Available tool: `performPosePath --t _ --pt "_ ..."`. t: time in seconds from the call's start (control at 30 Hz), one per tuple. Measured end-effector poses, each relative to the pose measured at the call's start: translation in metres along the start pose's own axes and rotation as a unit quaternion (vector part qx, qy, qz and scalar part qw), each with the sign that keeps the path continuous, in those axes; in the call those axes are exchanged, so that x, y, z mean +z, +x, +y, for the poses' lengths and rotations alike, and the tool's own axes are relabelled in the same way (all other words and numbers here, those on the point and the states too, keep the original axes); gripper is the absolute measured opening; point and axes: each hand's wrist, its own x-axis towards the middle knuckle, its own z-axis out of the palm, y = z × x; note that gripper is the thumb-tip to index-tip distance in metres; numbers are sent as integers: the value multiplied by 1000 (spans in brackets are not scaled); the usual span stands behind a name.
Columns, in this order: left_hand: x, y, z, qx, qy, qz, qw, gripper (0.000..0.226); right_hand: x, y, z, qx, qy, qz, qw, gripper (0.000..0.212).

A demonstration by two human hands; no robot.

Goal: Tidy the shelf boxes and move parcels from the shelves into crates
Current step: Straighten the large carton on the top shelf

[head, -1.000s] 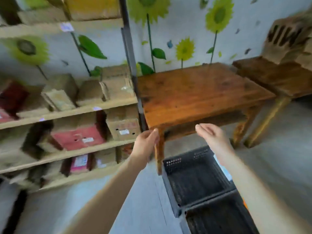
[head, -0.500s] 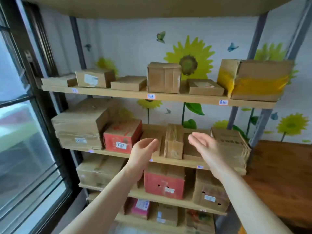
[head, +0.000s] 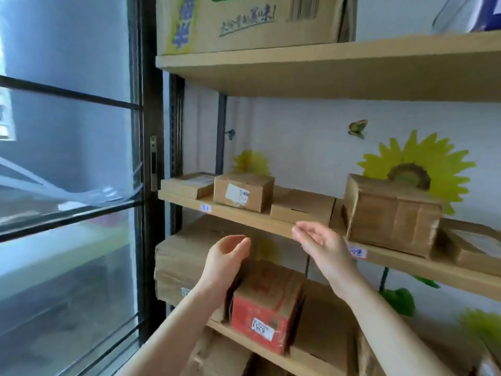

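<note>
I face a wooden shelf unit (head: 244, 217) holding cardboard parcels. On the middle shelf stand a labelled brown box (head: 242, 192), a flat box (head: 187, 184) to its left, a low box (head: 302, 207) to its right and a taller taped box (head: 390, 213). Below, a red box (head: 267, 302) sits beside a large brown carton (head: 181, 256). My left hand (head: 226, 256) and my right hand (head: 318, 244) are raised in front of the shelf edge, palms facing each other, fingers relaxed, holding nothing.
A large printed carton (head: 249, 23) sits on the top shelf. A dark-framed window (head: 70, 185) fills the left side. The wall (head: 311, 147) behind has sunflower stickers. More boxes lie on the lowest visible shelf (head: 271, 356).
The view has swung from the table and crates to the shelf, then up and closer to its left end. Both hands stay raised and empty.
</note>
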Motion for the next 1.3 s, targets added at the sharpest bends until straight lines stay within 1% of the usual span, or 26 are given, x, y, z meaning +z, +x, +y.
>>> performPosePath --t 0.13,0.2,0.3,0.43,0.53,0.6,0.7,0.83,0.93,1.1,1.13,1.23,1.27,1.3 --pt "-37 43 14 16 10 11 1000 5 49 43 -13 -33 -8 -27 999 29" --pt "-52 68 26 37 19 7 999 7 68 63 -19 -45 0 -22 999 30" --pt "-75 109 44 62 29 -18 997 10 91 89 -28 -57 5 24 998 31" --pt "-103 158 60 88 37 -63 993 6 120 110 -42 -60 13 93 994 26" --pt "-118 190 77 104 46 -63 991 19 125 123 -59 -63 -5 139 988 20" --pt "-124 208 95 118 34 -66 990 26 118 131 -78 -73 -25 163 984 18" --pt "-128 227 123 149 5 -72 986 26 104 145 -108 -92 -33 210 973 23" --pt "-135 247 156 218 -9 -38 975 27 88 164 -146 -123 -56 258 957 24" --pt "-144 271 192 266 -13 15 964 30 72 181 -174 -156 -90 308 934 24" --pt "-152 309 242 321 -20 122 939 40 47 206 -211 -199 -132 406 882 29" --pt "-152 316 248 327 -2 139 935 43 42 210 -216 -204 -156 436 862 29" --pt "-149 333 265 322 105 187 922 52 21 220 -228 -206 -244 527 788 32" --pt "-149 337 270 312 132 199 920 53 15 223 -232 -192 -266 538 776 36" --pt "-148 340 274 302 150 206 919 53 9 227 -235 -166 -284 541 774 42"
